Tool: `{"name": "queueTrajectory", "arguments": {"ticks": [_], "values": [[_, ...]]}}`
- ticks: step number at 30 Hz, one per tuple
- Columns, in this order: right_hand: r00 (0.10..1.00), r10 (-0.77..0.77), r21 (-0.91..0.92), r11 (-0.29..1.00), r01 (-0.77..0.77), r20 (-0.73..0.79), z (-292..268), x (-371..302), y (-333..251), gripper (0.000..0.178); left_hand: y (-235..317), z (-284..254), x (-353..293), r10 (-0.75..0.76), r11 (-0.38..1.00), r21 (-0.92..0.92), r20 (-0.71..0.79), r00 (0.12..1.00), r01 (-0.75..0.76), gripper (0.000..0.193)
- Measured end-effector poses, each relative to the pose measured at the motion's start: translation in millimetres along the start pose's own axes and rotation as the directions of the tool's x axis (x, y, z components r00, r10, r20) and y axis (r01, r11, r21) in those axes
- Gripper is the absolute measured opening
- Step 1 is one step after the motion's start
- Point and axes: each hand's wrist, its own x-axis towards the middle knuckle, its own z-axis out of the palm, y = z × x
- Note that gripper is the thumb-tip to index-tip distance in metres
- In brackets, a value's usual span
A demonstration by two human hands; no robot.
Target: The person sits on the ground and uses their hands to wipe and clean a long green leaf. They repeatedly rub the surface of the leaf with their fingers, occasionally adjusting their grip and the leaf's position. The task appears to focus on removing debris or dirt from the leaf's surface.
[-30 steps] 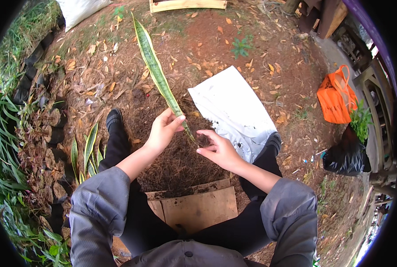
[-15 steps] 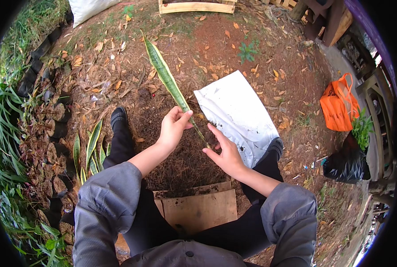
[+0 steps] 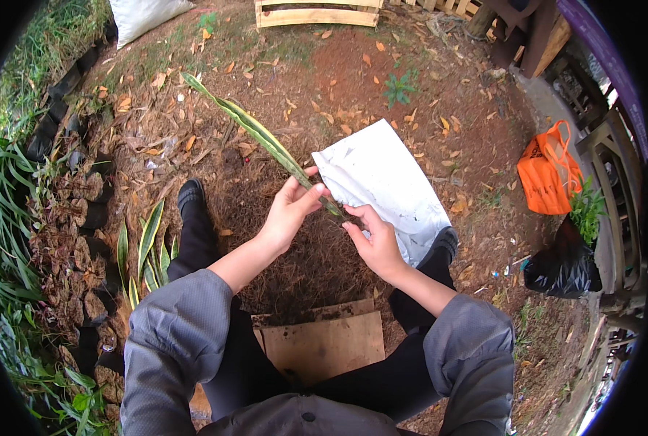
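Note:
A long snake plant leaf (image 3: 255, 129), green with yellow edges, slants from the upper left down to my hands. My left hand (image 3: 289, 214) is closed around its lower part, thumb on top. At the leaf's soil-darkened base, the fingertips of my right hand (image 3: 376, 243) are pinched together. Below my hands is a heap of dark, fibrous soil (image 3: 302, 265). Just beyond my right hand lies a flat white plastic sack (image 3: 389, 185) with specks of soil. More snake plant leaves (image 3: 149, 236) stand beside my left leg.
A wooden board (image 3: 324, 345) lies between my legs. Black planting bags (image 3: 91, 214) line the left side among greenery. To the right are an orange bag (image 3: 549, 174) and a black plastic bag (image 3: 564, 265) holding a leafy plant. A wooden crate (image 3: 316, 16) sits at the far edge.
The leaf has tilted further left, its tip swinging left and down. My left hand has shifted slightly right along with it. My right hand's fingers have closed at the leaf's base.

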Motion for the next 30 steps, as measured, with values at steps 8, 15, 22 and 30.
{"name": "queueTrajectory", "arguments": {"ticks": [8, 15, 22, 30], "values": [[0.927, 0.266, 0.541, 0.755, -0.372, 0.266, -9, 4, 3, 0.024, 9, 3, -3, 0.074, 0.991, 0.061, 0.476, 0.877, -0.117, 0.077], [0.861, 0.344, 0.694, 0.512, -0.506, 0.374, -4, 1, 4, 0.028, 7, 6, -4, 0.066, 0.976, 0.154, 0.474, 0.878, -0.157, 0.076], [0.851, 0.411, 0.7, 0.5, -0.51, 0.327, -2, 0, -1, 0.024, 13, 13, -11, 0.075, 0.937, 0.28, 0.428, 0.901, -0.211, 0.074], [0.888, 0.416, 0.629, 0.642, -0.44, 0.197, 12, -1, -11, 0.025, -2, 6, -5, 0.151, 0.915, 0.318, 0.297, 0.943, -0.247, 0.07]]}}
